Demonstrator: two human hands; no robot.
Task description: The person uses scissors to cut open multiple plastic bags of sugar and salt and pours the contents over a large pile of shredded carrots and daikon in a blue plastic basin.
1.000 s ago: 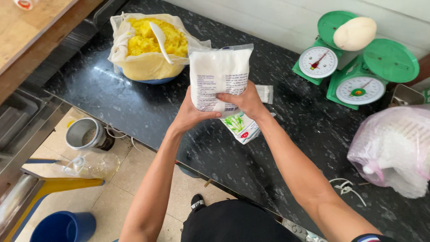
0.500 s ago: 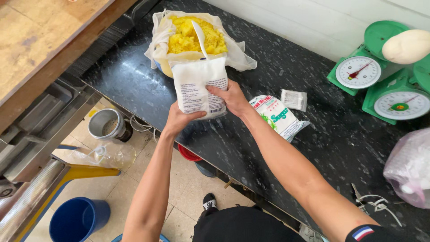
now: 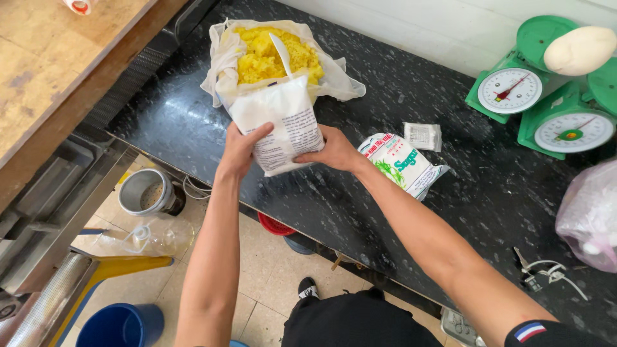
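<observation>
Black speckled stone counter (image 3: 411, 212) runs along a pale wall, its near edge dropping to a tiled floor. Over that near edge, both hands grasp a white plastic bag of powder (image 3: 281, 122): the left hand (image 3: 239, 149) wraps its lower left side, and the right hand (image 3: 334, 151) presses its lower right corner. The bag stands upright, plump, with dark print on its face, its top against a cloth-lined bowl of yellow crumbly food (image 3: 273, 61) with a white spoon (image 3: 281, 54) in it. Just right of the right hand lies a green-and-white printed packet (image 3: 400, 164), and beyond it a small clear sachet (image 3: 423, 135). Open counter stretches right toward two green dial scales (image 3: 540, 103).
</observation>
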